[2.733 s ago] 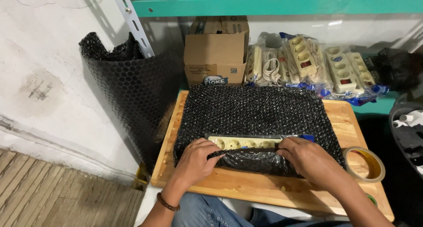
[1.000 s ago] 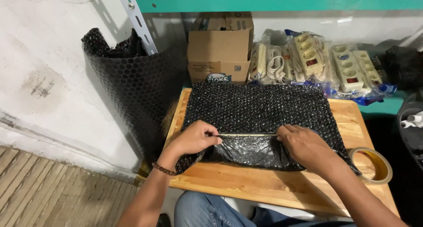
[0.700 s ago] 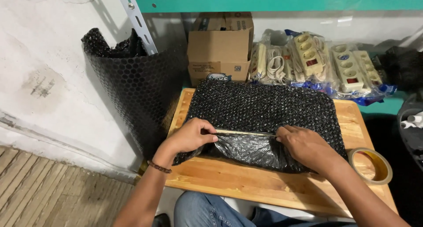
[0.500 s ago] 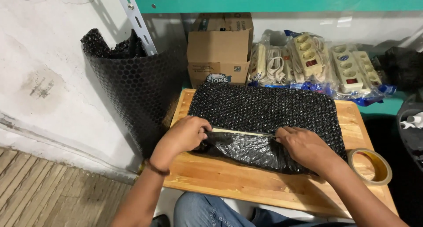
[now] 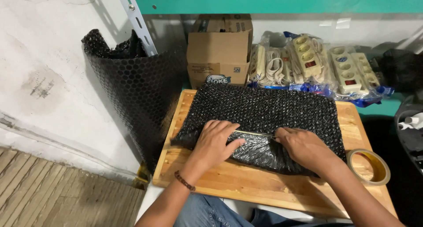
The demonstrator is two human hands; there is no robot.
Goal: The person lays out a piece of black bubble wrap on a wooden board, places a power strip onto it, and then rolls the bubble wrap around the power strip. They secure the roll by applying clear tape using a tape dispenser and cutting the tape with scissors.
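Observation:
A sheet of black bubble wrap (image 5: 264,110) lies across a wooden board (image 5: 264,191). Its near edge is folded over a long pale item, a power strip, of which only a thin strip (image 5: 255,133) shows between my hands. My left hand (image 5: 214,143) presses flat on the folded wrap at the left end. At the right end, my right hand (image 5: 304,148) pinches and holds down the wrap. Both hands rest on the rolled bundle (image 5: 260,150).
A roll of black bubble wrap (image 5: 132,86) leans on the wall at left. A cardboard box (image 5: 218,55) and bagged power strips (image 5: 317,64) sit behind the board. A tape roll (image 5: 368,166) lies on the board's right end. A dark bin (image 5: 410,130) stands at far right.
The pale power strip, earlier exposed on the wrap, is now almost covered as my hands rolled the near edge of the bubble wrap over it. My left hand flattened onto the bundle.

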